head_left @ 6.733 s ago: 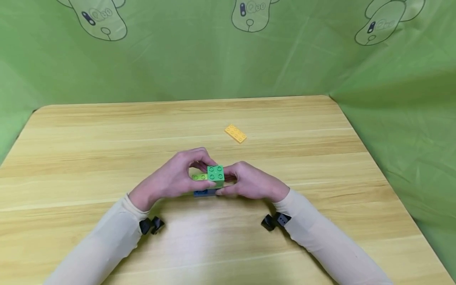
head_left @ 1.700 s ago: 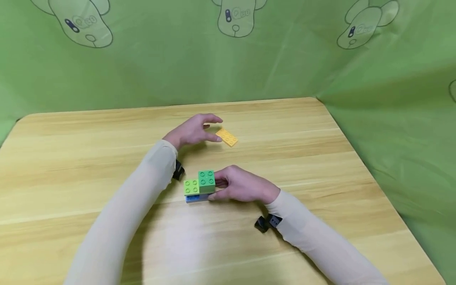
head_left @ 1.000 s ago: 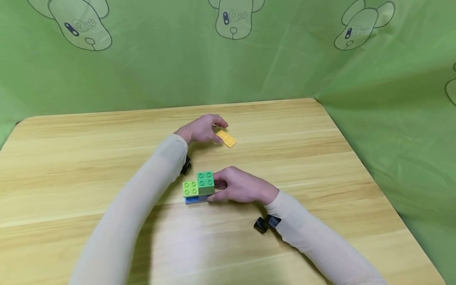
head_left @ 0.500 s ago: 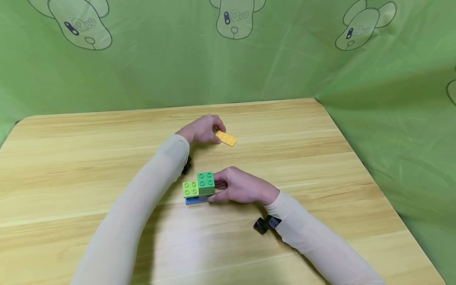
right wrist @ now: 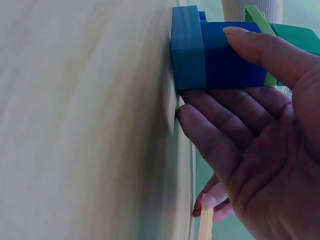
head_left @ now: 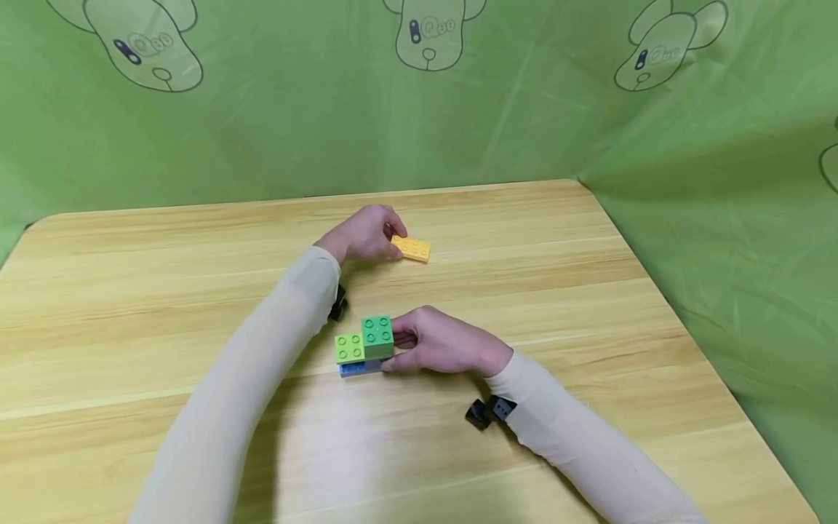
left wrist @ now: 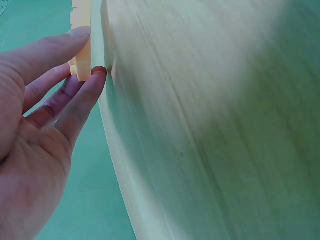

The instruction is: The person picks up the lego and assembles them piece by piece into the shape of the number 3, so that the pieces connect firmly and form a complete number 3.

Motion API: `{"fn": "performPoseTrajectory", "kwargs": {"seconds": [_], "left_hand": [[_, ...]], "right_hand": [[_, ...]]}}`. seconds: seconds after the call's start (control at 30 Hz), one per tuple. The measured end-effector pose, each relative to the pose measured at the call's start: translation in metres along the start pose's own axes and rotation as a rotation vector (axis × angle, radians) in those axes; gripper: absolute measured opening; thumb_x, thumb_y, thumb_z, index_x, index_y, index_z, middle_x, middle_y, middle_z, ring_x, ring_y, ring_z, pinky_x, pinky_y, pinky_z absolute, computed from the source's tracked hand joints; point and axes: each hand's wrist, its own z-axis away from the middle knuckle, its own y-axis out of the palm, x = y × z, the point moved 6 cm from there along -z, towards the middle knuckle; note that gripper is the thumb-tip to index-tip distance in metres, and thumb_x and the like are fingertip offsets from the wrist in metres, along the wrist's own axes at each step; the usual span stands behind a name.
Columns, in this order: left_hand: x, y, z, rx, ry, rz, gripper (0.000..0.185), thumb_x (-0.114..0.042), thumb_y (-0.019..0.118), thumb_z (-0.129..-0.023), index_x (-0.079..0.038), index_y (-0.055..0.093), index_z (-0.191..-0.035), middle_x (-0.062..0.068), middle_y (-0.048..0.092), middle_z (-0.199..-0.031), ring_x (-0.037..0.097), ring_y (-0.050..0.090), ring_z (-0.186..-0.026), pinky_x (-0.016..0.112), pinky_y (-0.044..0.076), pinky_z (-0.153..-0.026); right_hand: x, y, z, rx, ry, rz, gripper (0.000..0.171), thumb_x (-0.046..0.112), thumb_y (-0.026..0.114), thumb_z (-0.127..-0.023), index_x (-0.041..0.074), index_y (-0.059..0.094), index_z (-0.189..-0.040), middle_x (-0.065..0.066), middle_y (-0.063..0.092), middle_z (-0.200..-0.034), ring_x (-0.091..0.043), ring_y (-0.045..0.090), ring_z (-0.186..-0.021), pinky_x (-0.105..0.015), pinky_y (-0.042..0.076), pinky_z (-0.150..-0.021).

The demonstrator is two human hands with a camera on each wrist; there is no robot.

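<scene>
My left hand (head_left: 366,234) pinches a flat yellow-orange toy building brick (head_left: 414,249) by its left end, over the far middle of the table. In the left wrist view, thumb and fingers lie on opposite faces of that flat brick (left wrist: 82,17). Nearer to me, my right hand (head_left: 448,340) grips a brick stack from its right side. Topmost is a green four-stud brick (head_left: 378,336), set on the right of a lime green flat brick (head_left: 350,349). Underneath come a dark blue brick (right wrist: 232,60) and a lighter blue bottom brick (right wrist: 187,50), close against the table.
The wood-grain table (head_left: 556,291) is bordered at the back and right by green cloth (head_left: 314,124) with printed cartoon heads. Small black devices (head_left: 489,412) are worn at both wrists.
My left hand has let go of the stack, moved away to the flat yellow-orange brick, pinched it, turned it and drawn it slightly left. My right hand still holds the stack.
</scene>
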Motion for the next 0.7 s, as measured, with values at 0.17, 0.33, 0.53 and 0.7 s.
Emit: {"fn": "performPoseTrajectory", "kwargs": {"seconds": [0.17, 0.33, 0.53, 0.7], "left_hand": [[-0.001, -0.001, 0.003, 0.011, -0.013, 0.037, 0.035, -0.008, 0.081, -0.081, -0.002, 0.068, -0.112, 0.010, 0.060, -0.110, 0.023, 0.056, -0.101, 0.031, 0.048, -0.088], [0.001, -0.005, 0.007, -0.010, -0.026, 0.038, 0.035, -0.010, 0.080, -0.082, -0.004, 0.067, -0.114, 0.008, 0.061, -0.112, 0.022, 0.057, -0.103, 0.032, 0.048, -0.089], [0.008, -0.011, 0.015, -0.023, -0.040, 0.047, 0.036, -0.011, 0.079, -0.082, -0.002, 0.066, -0.115, 0.010, 0.064, -0.106, 0.023, 0.057, -0.098, 0.033, 0.048, -0.088], [0.012, -0.015, 0.027, -0.041, -0.053, 0.086, 0.035, -0.011, 0.079, -0.082, -0.002, 0.067, -0.113, 0.011, 0.064, -0.103, 0.024, 0.056, -0.097, 0.035, 0.048, -0.087]], "right_hand": [[0.001, 0.000, 0.000, 0.002, 0.000, 0.011, 0.030, 0.010, 0.078, -0.086, 0.005, 0.070, -0.114, 0.003, 0.071, -0.107, -0.008, 0.065, -0.102, -0.028, 0.052, -0.092], [0.000, -0.001, 0.000, 0.001, 0.003, 0.010, 0.030, 0.011, 0.077, -0.086, 0.004, 0.070, -0.115, 0.003, 0.071, -0.107, -0.008, 0.065, -0.103, -0.028, 0.052, -0.092], [0.001, -0.001, 0.001, 0.003, 0.006, 0.012, 0.030, 0.011, 0.077, -0.086, 0.005, 0.070, -0.115, 0.003, 0.071, -0.108, -0.008, 0.065, -0.103, -0.027, 0.051, -0.093], [0.001, -0.001, 0.001, 0.008, 0.001, 0.023, 0.029, 0.011, 0.077, -0.087, 0.006, 0.070, -0.114, 0.004, 0.071, -0.108, -0.007, 0.064, -0.103, -0.027, 0.051, -0.093]]}}
